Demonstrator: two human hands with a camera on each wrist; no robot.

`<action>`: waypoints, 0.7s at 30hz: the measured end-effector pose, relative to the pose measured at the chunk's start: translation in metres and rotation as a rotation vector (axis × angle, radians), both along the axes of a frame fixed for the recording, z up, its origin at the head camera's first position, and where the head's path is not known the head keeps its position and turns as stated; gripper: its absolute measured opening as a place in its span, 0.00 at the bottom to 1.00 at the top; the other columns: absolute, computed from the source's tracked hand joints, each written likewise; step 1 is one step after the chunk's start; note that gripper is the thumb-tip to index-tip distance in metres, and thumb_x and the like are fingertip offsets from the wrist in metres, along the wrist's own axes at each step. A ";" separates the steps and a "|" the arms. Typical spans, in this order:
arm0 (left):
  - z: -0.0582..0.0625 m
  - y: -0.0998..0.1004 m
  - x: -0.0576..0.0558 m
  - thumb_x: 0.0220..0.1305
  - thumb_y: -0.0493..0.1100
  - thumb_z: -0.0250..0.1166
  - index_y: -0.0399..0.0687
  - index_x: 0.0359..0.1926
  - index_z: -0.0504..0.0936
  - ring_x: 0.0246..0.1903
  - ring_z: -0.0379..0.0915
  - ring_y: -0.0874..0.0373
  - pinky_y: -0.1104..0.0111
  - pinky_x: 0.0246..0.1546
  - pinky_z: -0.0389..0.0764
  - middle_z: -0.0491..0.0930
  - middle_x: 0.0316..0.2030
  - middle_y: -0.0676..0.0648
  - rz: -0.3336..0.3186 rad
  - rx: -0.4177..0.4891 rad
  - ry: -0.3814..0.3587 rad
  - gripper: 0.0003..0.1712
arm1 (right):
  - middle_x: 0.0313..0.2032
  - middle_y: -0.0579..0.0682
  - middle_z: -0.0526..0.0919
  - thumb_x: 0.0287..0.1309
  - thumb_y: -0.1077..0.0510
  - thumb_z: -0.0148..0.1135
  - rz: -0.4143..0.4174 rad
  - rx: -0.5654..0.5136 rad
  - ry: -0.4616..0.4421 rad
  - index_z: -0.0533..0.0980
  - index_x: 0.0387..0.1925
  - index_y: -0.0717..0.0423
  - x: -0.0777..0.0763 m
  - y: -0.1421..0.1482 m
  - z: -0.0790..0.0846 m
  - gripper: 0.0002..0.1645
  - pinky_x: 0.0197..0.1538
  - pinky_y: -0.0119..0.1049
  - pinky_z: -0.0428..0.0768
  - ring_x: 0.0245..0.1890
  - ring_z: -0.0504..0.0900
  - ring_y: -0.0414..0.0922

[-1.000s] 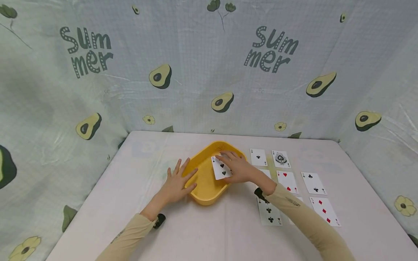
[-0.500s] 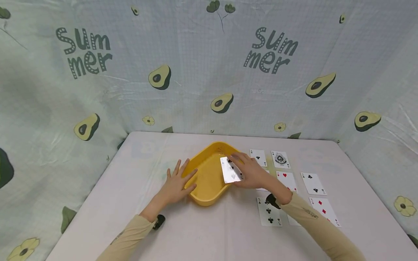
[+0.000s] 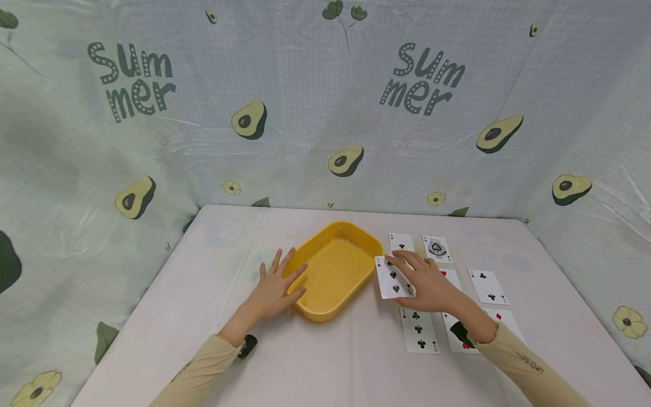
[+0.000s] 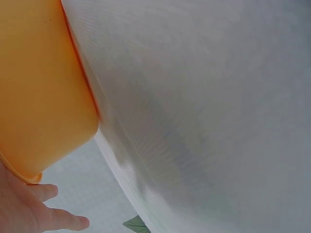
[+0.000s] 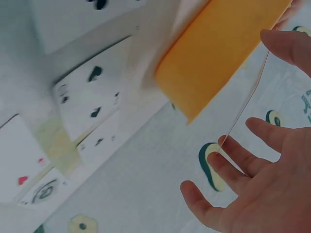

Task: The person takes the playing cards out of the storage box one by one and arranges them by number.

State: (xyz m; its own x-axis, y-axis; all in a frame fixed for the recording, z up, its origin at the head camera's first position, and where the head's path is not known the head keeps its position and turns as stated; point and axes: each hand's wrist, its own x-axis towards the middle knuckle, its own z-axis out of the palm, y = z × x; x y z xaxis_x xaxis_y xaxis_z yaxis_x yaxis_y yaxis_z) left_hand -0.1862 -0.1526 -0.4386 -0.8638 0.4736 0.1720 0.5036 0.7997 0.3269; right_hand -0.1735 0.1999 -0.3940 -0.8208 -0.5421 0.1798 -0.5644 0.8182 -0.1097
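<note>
My right hand (image 3: 427,282) holds a playing card, the three of spades (image 3: 393,281), face up above the table, just right of the yellow tray (image 3: 310,308). Thumb and fingertips grip it by its edges; in the right wrist view the card (image 5: 252,90) appears nearly edge-on. The left hand (image 3: 272,291) touches the tray's left rim with spread, straight fingers. That tray shows a bare bottom. In the left wrist view, part of the left hand (image 4: 24,208) is beside the tray's outer wall (image 4: 43,97).
Face-up cards lie in rows on the right: the ace of clubs (image 3: 402,242), ace of spades (image 3: 437,249), two of clubs (image 3: 488,286), three of clubs (image 3: 419,333) and several partly covered by the right hand and arm. A printed cloth (image 3: 305,113) hangs behind.
My right hand has carried the three of spades from above the tray to the right, out past its rim. The left hand and the tray have stayed in place.
</note>
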 end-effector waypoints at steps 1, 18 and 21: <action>0.000 0.000 0.000 0.62 0.58 0.50 0.56 0.64 0.61 0.68 0.30 0.37 0.31 0.53 0.44 0.42 0.69 0.41 0.000 0.000 0.001 0.31 | 0.61 0.52 0.62 0.38 0.42 0.67 -0.009 -0.002 -0.003 0.57 0.64 0.47 0.003 0.004 0.000 0.50 0.51 0.55 0.65 0.60 0.62 0.51; -0.004 0.001 -0.001 0.62 0.57 0.51 0.57 0.65 0.60 0.67 0.32 0.35 0.31 0.53 0.44 0.42 0.69 0.42 0.005 -0.009 0.001 0.31 | 0.60 0.57 0.62 0.34 0.51 0.71 -0.123 -0.022 0.011 0.58 0.63 0.50 0.035 0.065 -0.015 0.51 0.44 0.61 0.66 0.56 0.66 0.57; -0.004 0.000 -0.001 0.62 0.58 0.50 0.58 0.65 0.60 0.67 0.31 0.36 0.32 0.54 0.44 0.41 0.70 0.42 0.004 -0.019 0.001 0.31 | 0.60 0.58 0.61 0.33 0.53 0.72 -0.146 -0.022 -0.001 0.57 0.63 0.50 0.040 0.078 -0.016 0.52 0.43 0.61 0.67 0.54 0.68 0.58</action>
State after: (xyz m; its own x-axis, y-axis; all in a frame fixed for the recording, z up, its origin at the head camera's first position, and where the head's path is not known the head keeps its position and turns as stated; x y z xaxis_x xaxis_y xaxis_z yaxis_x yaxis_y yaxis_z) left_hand -0.1874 -0.1524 -0.4428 -0.8655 0.4734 0.1636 0.5006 0.8076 0.3116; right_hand -0.1332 0.2777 -0.4102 -0.8909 -0.4126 0.1900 -0.4393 0.8890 -0.1292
